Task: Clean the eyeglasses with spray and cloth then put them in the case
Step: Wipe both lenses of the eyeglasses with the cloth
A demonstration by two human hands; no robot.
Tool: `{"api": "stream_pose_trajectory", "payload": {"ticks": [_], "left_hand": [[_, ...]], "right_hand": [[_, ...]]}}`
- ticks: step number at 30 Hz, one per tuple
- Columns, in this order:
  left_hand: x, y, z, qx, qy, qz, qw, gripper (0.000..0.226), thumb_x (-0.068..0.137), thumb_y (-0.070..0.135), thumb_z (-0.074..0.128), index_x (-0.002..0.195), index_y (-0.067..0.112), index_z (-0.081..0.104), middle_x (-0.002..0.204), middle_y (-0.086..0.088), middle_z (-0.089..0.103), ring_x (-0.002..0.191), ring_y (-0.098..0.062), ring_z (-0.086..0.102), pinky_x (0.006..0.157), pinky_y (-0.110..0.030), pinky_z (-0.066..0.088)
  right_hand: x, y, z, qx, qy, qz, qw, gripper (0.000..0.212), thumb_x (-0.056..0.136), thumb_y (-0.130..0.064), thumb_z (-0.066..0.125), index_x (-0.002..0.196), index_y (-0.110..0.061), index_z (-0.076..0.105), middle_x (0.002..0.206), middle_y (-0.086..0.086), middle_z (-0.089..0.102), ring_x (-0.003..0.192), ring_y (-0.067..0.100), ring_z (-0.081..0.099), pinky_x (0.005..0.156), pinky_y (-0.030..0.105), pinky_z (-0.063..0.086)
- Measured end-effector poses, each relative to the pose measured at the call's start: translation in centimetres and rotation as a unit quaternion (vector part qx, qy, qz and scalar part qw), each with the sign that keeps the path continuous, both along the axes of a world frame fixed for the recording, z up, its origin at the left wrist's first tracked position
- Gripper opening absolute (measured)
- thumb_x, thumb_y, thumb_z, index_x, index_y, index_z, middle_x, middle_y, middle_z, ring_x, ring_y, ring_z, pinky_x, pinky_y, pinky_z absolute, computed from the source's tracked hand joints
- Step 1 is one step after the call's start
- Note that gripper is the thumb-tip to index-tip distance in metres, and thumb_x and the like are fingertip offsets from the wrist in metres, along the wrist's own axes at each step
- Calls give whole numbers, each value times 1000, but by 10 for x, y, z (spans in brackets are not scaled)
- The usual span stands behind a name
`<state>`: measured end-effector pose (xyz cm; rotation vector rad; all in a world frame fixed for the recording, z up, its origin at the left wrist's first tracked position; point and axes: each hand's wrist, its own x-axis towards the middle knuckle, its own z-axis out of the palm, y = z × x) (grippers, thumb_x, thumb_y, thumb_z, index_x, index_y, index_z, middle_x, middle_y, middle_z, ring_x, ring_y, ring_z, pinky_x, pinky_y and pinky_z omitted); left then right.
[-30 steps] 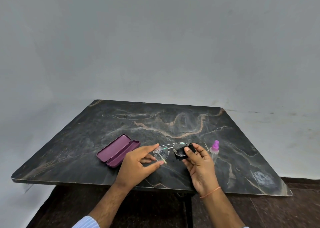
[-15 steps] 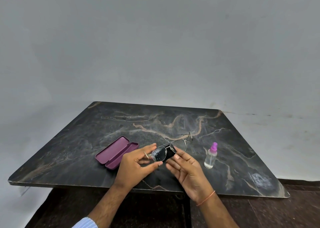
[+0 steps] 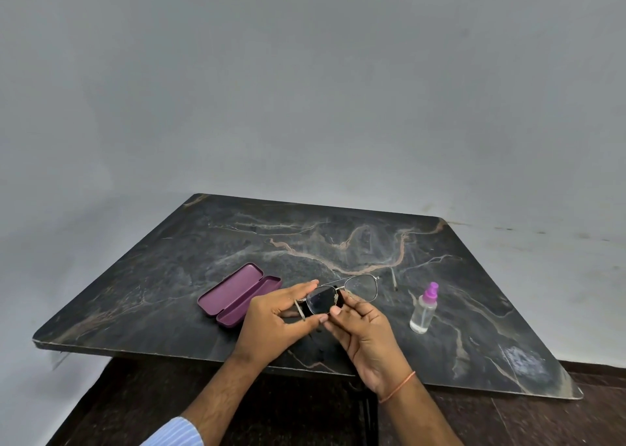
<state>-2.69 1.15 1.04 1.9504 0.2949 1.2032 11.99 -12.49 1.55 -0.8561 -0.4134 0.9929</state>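
Note:
Thin metal-framed eyeglasses [image 3: 362,288] are held above the near middle of the dark marble table [image 3: 169,266]. My left hand [image 3: 277,320] pinches the frame's left end between thumb and fingers. My right hand [image 3: 366,337] holds a small black cloth [image 3: 338,298] pressed against the left lens, mostly hidden behind the glass and my fingers. An open purple glasses case [image 3: 237,293] lies just left of my hands. A clear spray bottle [image 3: 423,310] with a pink top stands upright to the right.
The table's near edge runs just under my wrists, with dark floor [image 3: 135,411] below it. A grey wall [image 3: 305,89] rises behind the table. A whitish smear [image 3: 521,361] marks the table's near right corner.
My right hand moved the cloth from the right lens across to the left lens. The glasses shifted left with it, leaving the spray bottle in full view.

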Motion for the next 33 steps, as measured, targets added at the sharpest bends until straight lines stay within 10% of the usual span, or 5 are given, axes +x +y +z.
{"api": "stream_pose_trajectory", "payload": {"ticks": [11,16,21,33], "left_hand": [[-2,4,-1,-4,14,-9,1000,62,80,28,101,139,26,79,138,20,77,130,-7,75,109,-26,60],[-1,3,1,-18,16,-12,1000,63,80,23,102,139,26,79,137,20,78,128,-6,76,107,-22,60],[-1,5,0,-61,16,-46,997,60,80,14,101,135,25,80,137,17,79,132,-7,74,109,-19,56],[-1,10,-1,-130,44,-102,985,58,85,19,98,139,24,79,132,7,83,128,-13,78,109,-29,60]], "right_hand": [[3,-3,5,-23,12,75,997,21,85,2,79,104,-7,78,90,12,74,87,26,81,82,41,68],[3,-1,5,-14,19,47,999,48,84,6,79,130,-1,66,94,14,72,87,26,80,82,42,68],[4,-3,8,-40,-1,112,993,27,92,-3,76,118,-8,68,96,12,72,95,28,78,94,55,64],[5,-1,5,-4,-9,124,992,56,66,-14,104,115,-8,77,101,14,74,99,28,78,98,52,63]]}}
